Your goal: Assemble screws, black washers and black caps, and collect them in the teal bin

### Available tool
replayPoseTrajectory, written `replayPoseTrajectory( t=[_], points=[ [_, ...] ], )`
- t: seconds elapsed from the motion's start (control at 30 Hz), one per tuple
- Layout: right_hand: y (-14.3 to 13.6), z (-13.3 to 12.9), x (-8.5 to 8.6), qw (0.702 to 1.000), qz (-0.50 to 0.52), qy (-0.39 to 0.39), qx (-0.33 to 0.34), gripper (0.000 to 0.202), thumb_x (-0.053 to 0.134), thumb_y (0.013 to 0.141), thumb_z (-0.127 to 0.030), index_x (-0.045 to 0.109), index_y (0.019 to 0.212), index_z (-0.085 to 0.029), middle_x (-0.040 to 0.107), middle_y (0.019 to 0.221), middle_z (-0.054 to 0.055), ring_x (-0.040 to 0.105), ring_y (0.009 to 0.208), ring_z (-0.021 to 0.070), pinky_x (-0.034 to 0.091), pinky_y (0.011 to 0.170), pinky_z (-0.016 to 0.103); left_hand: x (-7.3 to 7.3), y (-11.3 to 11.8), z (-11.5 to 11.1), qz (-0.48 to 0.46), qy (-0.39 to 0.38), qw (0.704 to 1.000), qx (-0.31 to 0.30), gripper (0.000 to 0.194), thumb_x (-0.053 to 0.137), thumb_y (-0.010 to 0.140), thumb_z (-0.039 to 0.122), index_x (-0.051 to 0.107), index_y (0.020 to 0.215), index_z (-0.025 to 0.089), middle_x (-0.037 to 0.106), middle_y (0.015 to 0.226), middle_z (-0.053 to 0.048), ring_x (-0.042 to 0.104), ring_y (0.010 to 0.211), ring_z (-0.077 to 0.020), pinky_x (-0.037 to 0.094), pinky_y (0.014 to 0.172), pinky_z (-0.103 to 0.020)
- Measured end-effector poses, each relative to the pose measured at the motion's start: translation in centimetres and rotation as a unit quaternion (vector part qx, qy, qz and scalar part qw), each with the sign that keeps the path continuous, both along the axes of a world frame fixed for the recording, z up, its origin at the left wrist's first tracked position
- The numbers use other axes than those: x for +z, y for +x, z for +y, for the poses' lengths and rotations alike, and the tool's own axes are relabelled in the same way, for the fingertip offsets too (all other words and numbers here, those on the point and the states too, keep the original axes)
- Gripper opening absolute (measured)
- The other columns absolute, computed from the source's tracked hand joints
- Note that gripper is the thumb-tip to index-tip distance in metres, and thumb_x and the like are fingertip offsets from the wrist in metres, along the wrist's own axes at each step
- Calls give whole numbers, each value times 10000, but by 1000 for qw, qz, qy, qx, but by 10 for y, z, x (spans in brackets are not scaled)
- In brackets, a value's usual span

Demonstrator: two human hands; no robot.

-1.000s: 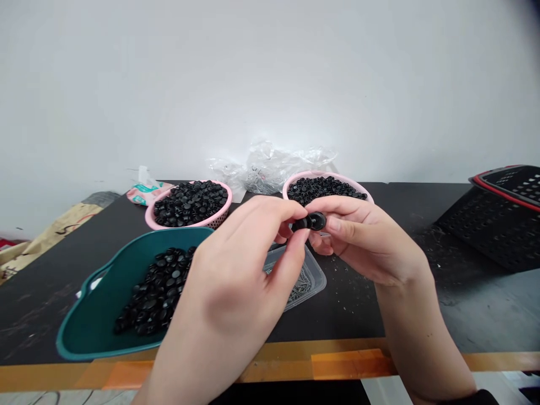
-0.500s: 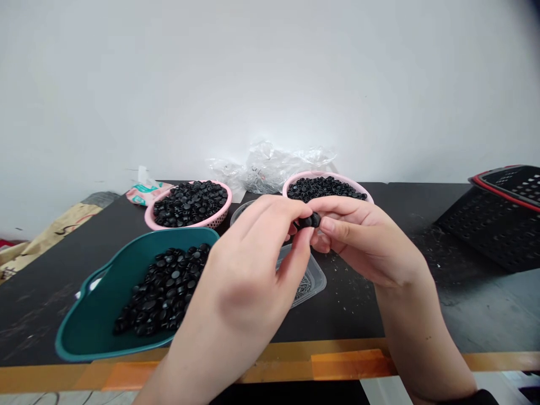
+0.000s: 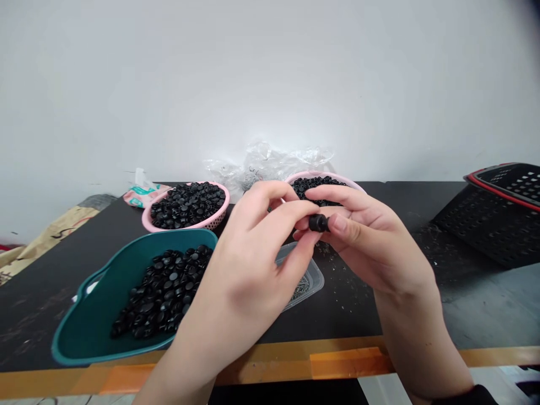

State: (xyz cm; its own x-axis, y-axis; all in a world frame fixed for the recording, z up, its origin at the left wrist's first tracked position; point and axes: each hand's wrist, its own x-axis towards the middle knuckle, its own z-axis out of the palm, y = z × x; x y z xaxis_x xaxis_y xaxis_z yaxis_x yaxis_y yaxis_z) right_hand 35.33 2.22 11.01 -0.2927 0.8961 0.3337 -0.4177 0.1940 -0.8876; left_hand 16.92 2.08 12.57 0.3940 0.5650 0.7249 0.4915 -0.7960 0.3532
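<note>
Between both hands is a small round black plastic part (image 3: 317, 223), its exact kind not clear. My left hand (image 3: 265, 247) pinches it from the left with thumb and forefinger. From the other side, the thumb and fingers of my right hand (image 3: 367, 242) close on its right end. Below the hands, a clear plastic tub (image 3: 314, 281) with thin metal pins or screws is partly hidden by my left hand. A teal scoop-shaped basin (image 3: 90, 318) full of black round caps (image 3: 169, 292) stands to the left of my left forearm.
Two pink baskets, one at back left (image 3: 219, 214) and one at back right (image 3: 356, 185), hold more small black parts. Crumpled clear plastic bags (image 3: 270, 163) lie against the wall. A black perforated basket (image 3: 485, 219) with a red rim stands at right. Tape (image 3: 346, 363) covers the table's front edge.
The black part has turned and shifted slightly right, so its ridged side shows more. My left fingers have lifted and spread a little, and my right forefinger has raised.
</note>
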Motion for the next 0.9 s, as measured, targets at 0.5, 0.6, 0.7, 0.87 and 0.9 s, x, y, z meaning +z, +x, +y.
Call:
replayPoseTrajectory(
  t=[0.5, 0.6, 0.7, 0.87, 0.9],
  points=[
    [-2, -12, 2, 999, -17, 45, 5, 239, 695, 985, -281, 754, 1214, -314, 814, 1146, 27, 757, 1114, 216, 609, 1013, 394, 0, -5, -9, -19, 57, 998, 25, 261, 658, 955, 175, 696, 1137, 357, 627, 1203, -22, 618, 1058, -221, 575, 888, -417],
    [2, -13, 3, 999, -36, 39, -11, 267, 746, 948, -259, 767, 1207, -320, 828, 1103, 18, 773, 1081, 222, 633, 975, 385, 2, -6, -9, -14, 58, 998, 25, 279, 670, 952, 162, 703, 1146, 361, 624, 1207, -8, 621, 1079, -209, 567, 878, -395],
    [5, -15, 5, 998, -46, 38, -26, 261, 779, 920, -247, 790, 1172, -315, 831, 1099, 6, 778, 1066, 209, 646, 941, 339, 3, -9, -11, 5, 74, 997, 32, 276, 679, 946, 152, 703, 1142, 344, 633, 1221, 5, 621, 1118, -203, 560, 876, -375],
    [6, -18, 6, 998, -43, 37, -9, 249, 785, 915, -224, 800, 1143, -321, 831, 1097, -12, 781, 1042, 174, 648, 915, 284, 3, -12, -13, 31, 107, 993, 39, 257, 684, 951, 160, 676, 1160, 309, 637, 1235, 25, 609, 1103, -168, 537, 953, -353],
    [6, -18, 5, 999, -39, 35, -6, 250, 784, 916, -222, 798, 1145, -322, 833, 1085, -10, 781, 1031, 169, 648, 906, 278, 3, -11, -13, 37, 114, 992, 38, 261, 685, 952, 158, 667, 1168, 301, 641, 1232, 27, 608, 1096, -160, 532, 968, -347]
  ],
)
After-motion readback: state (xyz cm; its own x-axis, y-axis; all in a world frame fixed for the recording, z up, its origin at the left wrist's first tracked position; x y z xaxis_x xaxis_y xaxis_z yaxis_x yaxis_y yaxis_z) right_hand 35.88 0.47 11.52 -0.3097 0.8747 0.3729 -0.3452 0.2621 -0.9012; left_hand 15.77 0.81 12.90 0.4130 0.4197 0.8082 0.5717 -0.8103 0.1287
